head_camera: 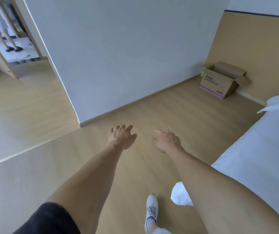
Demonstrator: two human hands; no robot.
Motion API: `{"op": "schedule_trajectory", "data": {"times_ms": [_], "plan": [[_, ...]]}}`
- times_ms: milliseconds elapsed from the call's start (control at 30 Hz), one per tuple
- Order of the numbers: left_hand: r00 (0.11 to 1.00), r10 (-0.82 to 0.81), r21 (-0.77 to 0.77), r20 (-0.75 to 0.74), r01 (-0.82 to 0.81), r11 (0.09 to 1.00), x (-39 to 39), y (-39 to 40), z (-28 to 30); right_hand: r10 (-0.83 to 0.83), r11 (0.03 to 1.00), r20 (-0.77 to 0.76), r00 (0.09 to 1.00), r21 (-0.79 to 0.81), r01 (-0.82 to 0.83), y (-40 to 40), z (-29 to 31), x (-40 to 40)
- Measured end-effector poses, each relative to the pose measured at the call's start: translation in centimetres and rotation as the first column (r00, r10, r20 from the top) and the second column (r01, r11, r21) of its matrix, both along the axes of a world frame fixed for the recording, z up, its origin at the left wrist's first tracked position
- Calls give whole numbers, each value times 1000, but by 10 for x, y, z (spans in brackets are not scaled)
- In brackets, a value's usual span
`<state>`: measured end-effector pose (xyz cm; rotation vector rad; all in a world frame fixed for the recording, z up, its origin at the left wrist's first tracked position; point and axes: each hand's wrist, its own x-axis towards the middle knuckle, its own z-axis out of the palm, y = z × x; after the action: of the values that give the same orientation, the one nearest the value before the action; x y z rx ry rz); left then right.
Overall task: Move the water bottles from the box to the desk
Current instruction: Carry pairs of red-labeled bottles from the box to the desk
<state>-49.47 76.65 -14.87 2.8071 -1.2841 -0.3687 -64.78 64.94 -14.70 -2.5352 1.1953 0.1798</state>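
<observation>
box (pixel 219 83) | dark print above purple stripe on its front | too small to read

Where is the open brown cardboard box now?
In the head view, the open brown cardboard box stands on the wooden floor at far right, in the wall corner.

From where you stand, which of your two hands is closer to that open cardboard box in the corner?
The right hand. It hangs on the bed's side of the floor, towards the cardboard box by the far wall; the left hand hangs further left, nearer the white wall's corner. Both are empty.
</observation>
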Motion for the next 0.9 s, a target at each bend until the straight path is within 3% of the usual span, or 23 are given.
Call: {"op": "schedule_trajectory", "data": {"times_ms": [333, 900], "plan": [[999, -1, 36, 46, 0, 999, 102, -156, 21, 0, 999, 3, 1000, 41, 0, -155, 3, 96], [958, -284, 3, -28, 285, 959, 169, -393, -5, -236, 972, -83, 968, -5, 237, -335, -15, 155]]}}
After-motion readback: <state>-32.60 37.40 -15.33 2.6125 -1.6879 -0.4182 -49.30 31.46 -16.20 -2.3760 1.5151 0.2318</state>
